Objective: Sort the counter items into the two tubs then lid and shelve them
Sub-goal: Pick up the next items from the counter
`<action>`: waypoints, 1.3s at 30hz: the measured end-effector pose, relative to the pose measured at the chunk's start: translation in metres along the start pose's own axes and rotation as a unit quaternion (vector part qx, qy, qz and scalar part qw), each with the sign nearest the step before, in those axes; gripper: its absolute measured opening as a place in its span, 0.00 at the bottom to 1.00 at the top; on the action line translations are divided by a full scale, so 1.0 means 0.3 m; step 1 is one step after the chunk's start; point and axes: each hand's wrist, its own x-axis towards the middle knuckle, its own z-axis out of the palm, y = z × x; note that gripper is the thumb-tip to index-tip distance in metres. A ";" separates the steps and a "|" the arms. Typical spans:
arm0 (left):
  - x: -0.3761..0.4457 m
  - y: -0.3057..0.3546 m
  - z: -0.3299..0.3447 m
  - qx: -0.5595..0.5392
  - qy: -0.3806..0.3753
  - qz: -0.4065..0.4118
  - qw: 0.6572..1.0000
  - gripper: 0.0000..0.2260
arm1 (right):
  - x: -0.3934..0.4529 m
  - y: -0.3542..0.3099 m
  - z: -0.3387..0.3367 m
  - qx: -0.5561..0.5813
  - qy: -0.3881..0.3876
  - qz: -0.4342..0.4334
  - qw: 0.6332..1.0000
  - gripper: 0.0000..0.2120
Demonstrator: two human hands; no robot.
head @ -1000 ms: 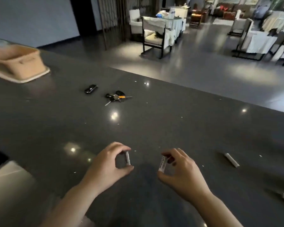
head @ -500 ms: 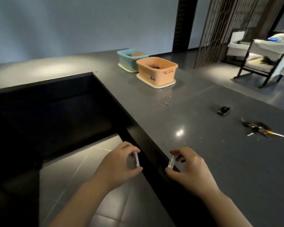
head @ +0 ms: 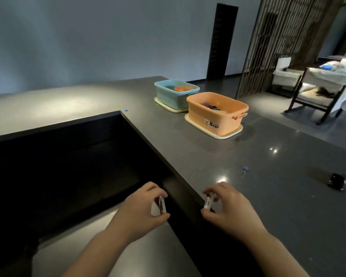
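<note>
I pinch a small white cylindrical battery (head: 161,205) upright between the thumb and forefinger of my left hand (head: 142,209), out over the pale tiled floor (head: 100,254) on my side of the counter. My right hand (head: 229,207) grips a second white battery (head: 206,202) the same way, just above the near edge of the dark grey polished stone counter (head: 268,196). The counter bends in an L around a black recess to my left, and its glossy top throws back small ceiling-light spots.

Far along it stand two plastic tubs, each on a cream lid: the orange rectangular tub (head: 216,112) with a "Bear" label and dark items inside, and just behind it the light blue rectangular tub (head: 174,94) with something orange in it. Both are well apart from my hands. A small blue binder clip (head: 245,169) lies between tub and hands, and a small black glossy object (head: 337,181) sits further right.

Beyond are a plain grey wall, a dark doorway, a wooden lattice screen (head: 278,41) and dark-framed chairs (head: 312,94) with pale cushions.
</note>
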 end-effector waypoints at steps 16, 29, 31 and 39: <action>0.949 -0.573 -0.255 -0.046 -0.012 0.089 0.995 0.14 | 0.961 -0.081 0.089 0.018 0.071 0.092 0.993 0.18; 1.679 -0.926 -0.385 -0.063 -0.064 0.168 0.982 0.15 | 1.574 -0.104 0.141 0.008 0.151 0.164 0.975 0.19; 1.781 -0.954 -0.374 -0.056 -0.045 0.176 0.982 0.16 | 1.668 -0.072 0.127 -0.007 0.158 0.150 0.976 0.19; 2.139 -1.079 -0.429 -0.051 -0.007 0.162 0.985 0.16 | 2.035 0.027 0.103 -0.024 0.155 0.119 0.980 0.19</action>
